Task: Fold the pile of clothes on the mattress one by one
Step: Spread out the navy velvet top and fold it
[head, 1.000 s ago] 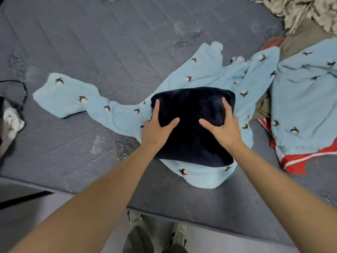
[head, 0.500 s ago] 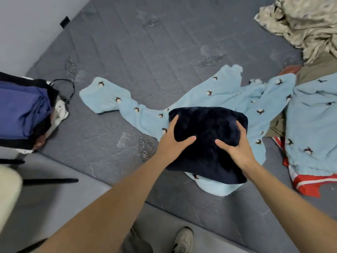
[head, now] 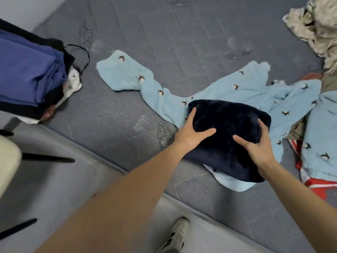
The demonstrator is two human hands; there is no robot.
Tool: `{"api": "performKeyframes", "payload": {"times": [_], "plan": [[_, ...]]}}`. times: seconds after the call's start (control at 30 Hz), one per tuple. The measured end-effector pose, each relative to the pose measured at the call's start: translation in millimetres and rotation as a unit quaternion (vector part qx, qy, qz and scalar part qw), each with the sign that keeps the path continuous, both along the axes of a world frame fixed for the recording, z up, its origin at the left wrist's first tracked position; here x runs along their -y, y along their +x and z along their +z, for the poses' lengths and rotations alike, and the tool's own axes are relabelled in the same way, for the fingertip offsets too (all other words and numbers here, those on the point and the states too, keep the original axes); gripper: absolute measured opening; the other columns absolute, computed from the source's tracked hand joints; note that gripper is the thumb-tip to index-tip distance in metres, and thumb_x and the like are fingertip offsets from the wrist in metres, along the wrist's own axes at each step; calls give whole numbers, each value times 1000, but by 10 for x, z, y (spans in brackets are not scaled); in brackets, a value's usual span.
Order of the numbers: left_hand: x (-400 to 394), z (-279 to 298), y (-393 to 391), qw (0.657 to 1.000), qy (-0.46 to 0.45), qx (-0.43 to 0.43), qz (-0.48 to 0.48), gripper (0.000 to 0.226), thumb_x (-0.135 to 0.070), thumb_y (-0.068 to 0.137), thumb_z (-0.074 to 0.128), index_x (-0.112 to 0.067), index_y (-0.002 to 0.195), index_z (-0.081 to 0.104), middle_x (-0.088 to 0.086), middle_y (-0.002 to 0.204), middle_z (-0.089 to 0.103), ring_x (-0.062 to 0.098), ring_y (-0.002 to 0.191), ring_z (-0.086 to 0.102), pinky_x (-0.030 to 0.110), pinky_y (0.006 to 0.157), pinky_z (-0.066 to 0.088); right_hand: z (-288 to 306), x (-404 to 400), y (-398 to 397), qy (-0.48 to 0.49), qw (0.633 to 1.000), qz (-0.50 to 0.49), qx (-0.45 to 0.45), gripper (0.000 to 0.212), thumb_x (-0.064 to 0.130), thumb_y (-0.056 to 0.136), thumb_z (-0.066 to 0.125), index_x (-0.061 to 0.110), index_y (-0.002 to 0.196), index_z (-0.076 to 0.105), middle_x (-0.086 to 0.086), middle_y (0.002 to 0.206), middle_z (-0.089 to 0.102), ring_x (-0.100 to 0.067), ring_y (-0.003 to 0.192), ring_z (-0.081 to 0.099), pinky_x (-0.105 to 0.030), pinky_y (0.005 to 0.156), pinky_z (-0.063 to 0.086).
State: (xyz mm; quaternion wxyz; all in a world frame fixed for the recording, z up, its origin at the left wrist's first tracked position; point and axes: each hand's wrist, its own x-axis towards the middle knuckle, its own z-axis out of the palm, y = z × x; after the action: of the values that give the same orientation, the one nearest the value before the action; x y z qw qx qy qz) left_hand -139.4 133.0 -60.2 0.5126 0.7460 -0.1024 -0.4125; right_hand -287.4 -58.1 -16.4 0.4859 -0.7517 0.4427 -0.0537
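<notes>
A folded dark navy garment (head: pixel 228 128) lies as a thick bundle on top of a spread light blue fleece garment (head: pixel 127 77) with small bird prints, near the front edge of the grey mattress (head: pixel 164 42). My left hand (head: pixel 191 134) grips the bundle's left side, thumb on top. My right hand (head: pixel 259 145) grips its right side the same way. Whether the bundle is lifted off the blue garment cannot be told.
A stack of folded blue and black clothes (head: pixel 27 73) sits at the mattress's left corner. Unfolded clothes lie at the right: a beige patterned piece (head: pixel 319 24), another light blue piece (head: pixel 326 128), a red one (head: pixel 321 185). My shoe (head: pixel 176 234) stands on the floor below.
Both hands keep the same hold on the navy bundle. My view has swung to the left, bringing the folded stack at the left corner into sight.
</notes>
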Motion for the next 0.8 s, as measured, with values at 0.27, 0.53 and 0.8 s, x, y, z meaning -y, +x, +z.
{"api": "performKeyframes", "payload": {"times": [0.27, 0.53, 0.8], "plan": [[-1320, 252, 702, 997, 6, 83, -1, 108, -81, 67, 77, -73, 149, 8, -19, 157, 45, 15, 146, 44, 51, 118, 40, 81, -1429, 567, -55, 997, -10, 50, 102, 47, 73, 92, 56, 153, 28, 6, 148, 42, 0, 133, 47, -37, 119, 39], [-3089, 351, 1899, 964, 78, 251, 24, 104, -78, 73, 74, -70, 152, 6, -6, 160, 43, 25, 146, 44, 59, 114, 42, -260, -3308, 1803, -28, 993, -8, 118, 104, 44, 79, 89, 60, 155, 20, 9, 148, 31, 36, 120, 27, 7, 97, 21], [-3345, -52, 2188, 920, 254, 285, -82, 103, -71, 92, 56, -47, 160, -18, 21, 168, 10, 46, 136, 48, 49, 98, 52, -552, -3717, 2218, -160, 986, 32, -42, 108, 69, 80, 76, 52, 160, 6, -12, 160, 16, -43, 143, 30, -62, 105, 46]]}}
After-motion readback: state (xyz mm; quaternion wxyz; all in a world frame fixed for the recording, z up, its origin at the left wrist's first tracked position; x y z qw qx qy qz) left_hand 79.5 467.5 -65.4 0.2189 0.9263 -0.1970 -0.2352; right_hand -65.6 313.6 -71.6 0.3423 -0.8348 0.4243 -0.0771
